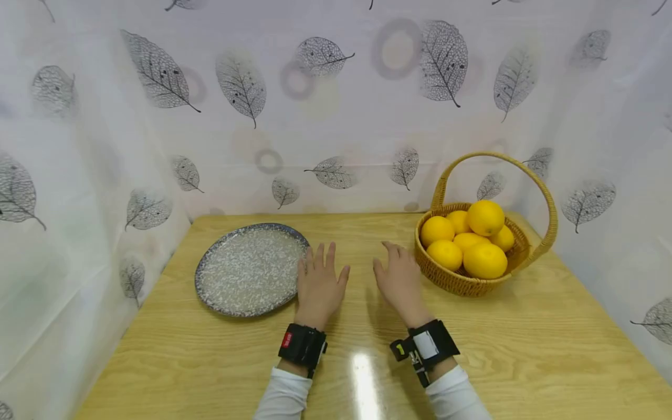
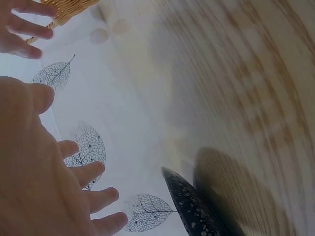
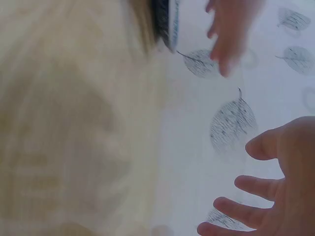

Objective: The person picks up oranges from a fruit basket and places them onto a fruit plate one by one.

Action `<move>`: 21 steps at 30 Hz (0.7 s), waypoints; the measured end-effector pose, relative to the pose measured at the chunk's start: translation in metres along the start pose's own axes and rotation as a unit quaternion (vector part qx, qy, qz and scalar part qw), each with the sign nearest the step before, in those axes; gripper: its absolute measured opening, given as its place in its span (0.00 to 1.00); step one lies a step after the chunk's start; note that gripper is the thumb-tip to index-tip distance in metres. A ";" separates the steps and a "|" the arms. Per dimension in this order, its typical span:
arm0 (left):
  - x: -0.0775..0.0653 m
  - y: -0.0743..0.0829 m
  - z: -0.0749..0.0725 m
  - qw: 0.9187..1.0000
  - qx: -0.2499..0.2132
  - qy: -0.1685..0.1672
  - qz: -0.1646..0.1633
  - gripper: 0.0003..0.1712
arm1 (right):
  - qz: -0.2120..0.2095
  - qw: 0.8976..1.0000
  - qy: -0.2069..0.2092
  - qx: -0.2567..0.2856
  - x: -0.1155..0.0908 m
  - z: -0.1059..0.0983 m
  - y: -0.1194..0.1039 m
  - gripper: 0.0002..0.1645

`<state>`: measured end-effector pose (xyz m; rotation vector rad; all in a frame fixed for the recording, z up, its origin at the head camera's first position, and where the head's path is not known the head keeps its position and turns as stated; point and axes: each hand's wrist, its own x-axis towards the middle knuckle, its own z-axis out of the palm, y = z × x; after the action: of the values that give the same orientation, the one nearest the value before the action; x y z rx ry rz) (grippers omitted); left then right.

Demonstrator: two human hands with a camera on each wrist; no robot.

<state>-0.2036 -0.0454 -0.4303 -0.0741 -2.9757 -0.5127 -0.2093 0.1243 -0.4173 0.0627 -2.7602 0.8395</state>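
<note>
My left hand (image 1: pixel 319 289) is spread out over the table, its fingers overlapping the right rim of a speckled grey oval plate (image 1: pixel 249 271) in the head view. Nothing is in it. My right hand (image 1: pixel 400 280) hovers to the left of a wicker basket (image 1: pixel 462 284), fingers loosely extended and holding nothing. Inside the basket lie several yellow lemon-like fruits (image 1: pixel 485 260). In the left wrist view the plate's dark underside (image 2: pixel 192 209) shows beside the left fingers (image 2: pixel 101 199). The right wrist view has the right hand (image 3: pixel 280 191) with fingers apart.
A tall arched handle (image 1: pixel 493 155) rises over the basket. The wooden table (image 1: pixel 210 361) ends at a pale leaf-printed curtain (image 1: pixel 346 134) at the back and sides. Black camera straps (image 1: pixel 303 345) sit on both wrists.
</note>
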 end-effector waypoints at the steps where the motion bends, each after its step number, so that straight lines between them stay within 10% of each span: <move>1: 0.000 0.000 0.000 1.000 -0.002 0.000 0.001 0.39 | 0.006 1.000 0.004 0.005 0.003 -0.006 0.001 0.30; 15: -0.002 -0.010 0.001 1.000 -0.008 0.013 -0.007 0.39 | 0.093 0.989 0.104 -0.047 0.023 -0.096 0.072 0.31; 21: 0.000 -0.016 -0.001 1.000 -0.007 0.025 -0.017 0.38 | 0.179 0.980 0.060 -0.060 0.015 -0.101 0.101 0.38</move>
<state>-0.2051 -0.0609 -0.4351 -0.0120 -2.9290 -0.5314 -0.2123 0.2650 -0.3870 -0.5039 -2.7389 0.7253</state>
